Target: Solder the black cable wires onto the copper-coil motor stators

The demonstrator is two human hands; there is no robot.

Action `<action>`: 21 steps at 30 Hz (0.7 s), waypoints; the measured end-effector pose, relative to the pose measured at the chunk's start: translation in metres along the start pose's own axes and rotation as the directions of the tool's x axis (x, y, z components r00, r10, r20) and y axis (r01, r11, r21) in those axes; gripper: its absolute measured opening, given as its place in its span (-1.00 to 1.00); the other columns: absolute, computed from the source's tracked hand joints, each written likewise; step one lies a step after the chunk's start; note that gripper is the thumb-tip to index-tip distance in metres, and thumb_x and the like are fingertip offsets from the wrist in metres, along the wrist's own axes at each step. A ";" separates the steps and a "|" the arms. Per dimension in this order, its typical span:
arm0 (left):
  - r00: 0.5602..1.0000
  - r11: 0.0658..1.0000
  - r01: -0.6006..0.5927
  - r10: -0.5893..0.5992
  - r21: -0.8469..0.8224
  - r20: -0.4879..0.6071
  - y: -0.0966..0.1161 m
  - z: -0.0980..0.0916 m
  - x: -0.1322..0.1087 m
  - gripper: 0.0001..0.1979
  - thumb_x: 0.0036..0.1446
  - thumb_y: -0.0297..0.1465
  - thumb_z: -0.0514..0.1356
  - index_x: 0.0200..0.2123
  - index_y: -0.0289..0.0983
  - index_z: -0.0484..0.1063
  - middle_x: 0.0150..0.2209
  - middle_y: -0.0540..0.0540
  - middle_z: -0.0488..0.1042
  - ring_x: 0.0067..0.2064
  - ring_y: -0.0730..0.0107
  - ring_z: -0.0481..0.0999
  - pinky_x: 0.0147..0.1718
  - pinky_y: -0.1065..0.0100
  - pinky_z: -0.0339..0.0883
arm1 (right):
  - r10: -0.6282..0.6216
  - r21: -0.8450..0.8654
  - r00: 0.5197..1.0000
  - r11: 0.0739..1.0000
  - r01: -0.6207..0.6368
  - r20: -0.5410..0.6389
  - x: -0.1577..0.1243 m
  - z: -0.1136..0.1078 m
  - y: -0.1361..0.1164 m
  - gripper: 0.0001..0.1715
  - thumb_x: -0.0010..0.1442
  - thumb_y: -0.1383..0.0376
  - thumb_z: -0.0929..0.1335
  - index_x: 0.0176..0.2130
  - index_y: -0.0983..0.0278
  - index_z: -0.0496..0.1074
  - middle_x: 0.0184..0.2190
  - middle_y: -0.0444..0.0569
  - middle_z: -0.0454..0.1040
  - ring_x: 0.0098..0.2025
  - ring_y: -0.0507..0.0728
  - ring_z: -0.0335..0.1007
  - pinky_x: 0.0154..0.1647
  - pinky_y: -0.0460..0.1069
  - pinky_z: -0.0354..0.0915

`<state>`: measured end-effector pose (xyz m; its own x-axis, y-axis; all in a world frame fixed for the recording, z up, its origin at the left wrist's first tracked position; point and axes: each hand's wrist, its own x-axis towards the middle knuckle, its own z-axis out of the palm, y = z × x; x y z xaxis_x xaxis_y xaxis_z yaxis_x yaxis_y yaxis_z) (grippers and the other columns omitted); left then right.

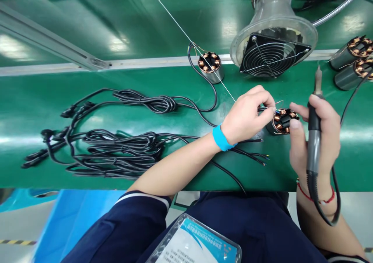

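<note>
A motor stator with copper coils (284,122) sits on the green bench between my hands. My left hand (250,109), with a blue wristband, is at its left edge, thumb and fingers pinched on thin wire ends by the coils. My right hand (317,138) holds a soldering iron (314,138) upright in its curled fingers, tip pointing away from me. Its thumb and a fingertip are at the right side of the stator. A thin pale wire (189,39) runs from the upper frame down to my left hand.
Bundled black cables (125,150) cover the left of the bench (43,92). Another stator (211,67) with a cable stands behind my left hand. A fume hood with a fan (269,55) hangs behind the stator; more stators (352,74) are at the far right.
</note>
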<state>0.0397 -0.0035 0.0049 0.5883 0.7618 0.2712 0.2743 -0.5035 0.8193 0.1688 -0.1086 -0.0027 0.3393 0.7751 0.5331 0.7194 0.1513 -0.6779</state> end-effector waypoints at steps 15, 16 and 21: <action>0.997 0.990 -0.018 0.029 -0.143 0.074 0.005 -0.009 0.000 -0.81 0.14 -0.55 0.10 -0.48 -0.31 0.44 -0.35 -0.05 0.49 -0.28 0.46 0.44 -0.24 0.37 0.36 | 0.005 0.027 1.000 1.000 -0.004 -0.021 0.000 0.011 -0.005 -0.44 0.22 0.34 0.37 0.17 0.03 0.26 -0.28 -0.15 0.47 -0.21 0.09 0.45 -0.12 0.05 0.43; 0.996 0.989 -0.049 0.060 -0.141 0.070 0.005 -0.010 0.000 -0.81 0.16 -0.54 0.11 -0.46 -0.31 0.46 -0.32 -0.06 0.51 -0.24 0.44 0.46 -0.21 0.36 0.38 | 0.011 0.048 1.000 0.999 -0.010 -0.020 0.000 0.011 -0.005 -0.44 0.22 0.34 0.37 0.17 0.02 0.26 -0.28 -0.15 0.46 -0.22 0.08 0.46 -0.13 0.04 0.43; 0.976 0.979 -0.197 0.201 -0.049 0.084 0.001 -0.009 -0.001 -0.82 0.22 -0.50 0.13 -0.35 -0.27 0.53 -0.19 -0.09 0.52 -0.14 0.40 0.50 -0.07 0.31 0.39 | 0.026 0.130 0.998 0.991 -0.019 -0.053 0.001 0.013 0.000 -0.43 0.19 0.31 0.39 0.17 0.06 0.27 -0.22 -0.12 0.44 -0.24 0.06 0.46 -0.06 0.08 0.44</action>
<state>0.0321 -0.0010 0.0098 0.6935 0.6081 0.3865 0.1156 -0.6234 0.7733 0.1613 -0.1001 -0.0090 0.3897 0.7449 0.5415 0.6277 0.2154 -0.7480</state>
